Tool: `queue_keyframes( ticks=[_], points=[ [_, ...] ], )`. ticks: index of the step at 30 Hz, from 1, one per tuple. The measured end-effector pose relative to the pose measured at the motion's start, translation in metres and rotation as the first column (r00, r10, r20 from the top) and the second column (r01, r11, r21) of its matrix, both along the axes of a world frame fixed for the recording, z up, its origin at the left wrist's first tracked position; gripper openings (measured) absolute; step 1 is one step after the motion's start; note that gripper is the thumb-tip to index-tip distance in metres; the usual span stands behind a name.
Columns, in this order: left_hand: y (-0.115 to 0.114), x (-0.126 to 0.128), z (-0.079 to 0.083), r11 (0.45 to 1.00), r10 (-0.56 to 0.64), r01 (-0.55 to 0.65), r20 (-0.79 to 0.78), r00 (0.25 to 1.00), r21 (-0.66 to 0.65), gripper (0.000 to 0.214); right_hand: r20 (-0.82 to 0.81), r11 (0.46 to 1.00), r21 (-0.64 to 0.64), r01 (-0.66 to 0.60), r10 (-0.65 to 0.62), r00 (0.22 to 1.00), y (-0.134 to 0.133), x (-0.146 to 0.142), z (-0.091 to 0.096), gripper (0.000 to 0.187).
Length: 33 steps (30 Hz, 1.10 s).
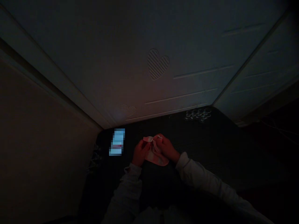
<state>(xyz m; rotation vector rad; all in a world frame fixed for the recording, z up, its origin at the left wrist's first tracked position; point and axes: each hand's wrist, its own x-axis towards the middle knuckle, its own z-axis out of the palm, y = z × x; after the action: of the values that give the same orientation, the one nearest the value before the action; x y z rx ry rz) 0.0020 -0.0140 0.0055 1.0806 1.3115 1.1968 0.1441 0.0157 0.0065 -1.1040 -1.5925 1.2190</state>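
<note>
A pale cloth [157, 159] looks reddish in the dim light and hangs bunched between my two hands, its lower edge drooping above the dark table. My left hand [140, 153] pinches it from the left side, fingers closed on the upper fold. On the other side my right hand [167, 147] is closed round a gathered part near the top. Whether something is wrapped inside the folds I cannot tell.
Several small clear glasses [198, 115] stand together at the table's back right. More glassware [95, 158] shows faintly at the left edge. A lit, blurred phone screen [117, 142] is left of my hands. A panel with carved hearts [158, 64] rises behind the dark table [196, 146].
</note>
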Motion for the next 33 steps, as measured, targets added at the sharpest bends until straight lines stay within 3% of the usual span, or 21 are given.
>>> queue_keyframes(
  ticks=[33],
  points=[
    [-0.0011, -0.0002, 0.0008, 1.0, 0.003, -0.002, -0.029, 1.0, 0.005, 0.029, 0.009, 1.0, 0.004, 0.001, -0.001, 1.0, -0.0001, 0.0008, 0.002, 0.018]
  ],
)
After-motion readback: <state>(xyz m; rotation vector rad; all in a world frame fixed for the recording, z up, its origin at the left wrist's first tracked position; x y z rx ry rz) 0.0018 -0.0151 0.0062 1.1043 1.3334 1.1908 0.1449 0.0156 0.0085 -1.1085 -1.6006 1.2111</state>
